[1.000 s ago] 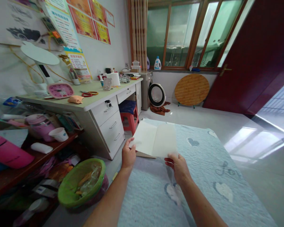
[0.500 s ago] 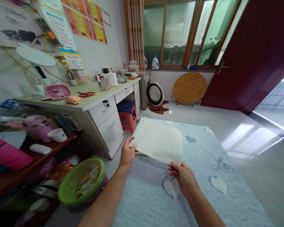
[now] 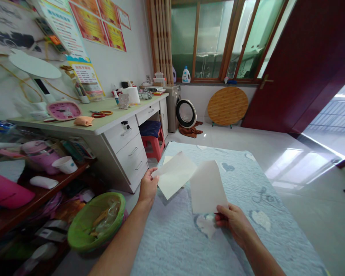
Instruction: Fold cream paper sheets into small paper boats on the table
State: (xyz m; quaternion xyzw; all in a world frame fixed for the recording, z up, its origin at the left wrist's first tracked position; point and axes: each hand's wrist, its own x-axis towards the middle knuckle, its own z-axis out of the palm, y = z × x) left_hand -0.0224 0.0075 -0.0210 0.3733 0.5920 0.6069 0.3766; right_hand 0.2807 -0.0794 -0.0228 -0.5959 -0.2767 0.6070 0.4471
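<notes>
Two cream paper pieces hang above a table covered with a light blue cloth (image 3: pixel 247 184) printed with hearts. My left hand (image 3: pixel 147 186) pinches the left paper piece (image 3: pixel 174 174) by its left corner. My right hand (image 3: pixel 232 222) pinches the right paper piece (image 3: pixel 207 188) at its lower right corner. The two pieces are apart, with a narrow gap between them. A small corner of another sheet (image 3: pixel 167 158) lies on the cloth behind the left piece.
A green basket (image 3: pixel 96 222) holding wrappers sits low at the left. A pale desk (image 3: pixel 115 126) with drawers carries a pink clock (image 3: pixel 63 110), scissors and clutter. A red stool (image 3: pixel 153 142) stands under it. Shiny floor, a round wooden board (image 3: pixel 227 106) and a dark red door (image 3: pixel 304 65) lie beyond.
The single sheet held by both hands has become two separate pieces. My right hand moved down and right with its piece; my left hand stayed near the table's left edge.
</notes>
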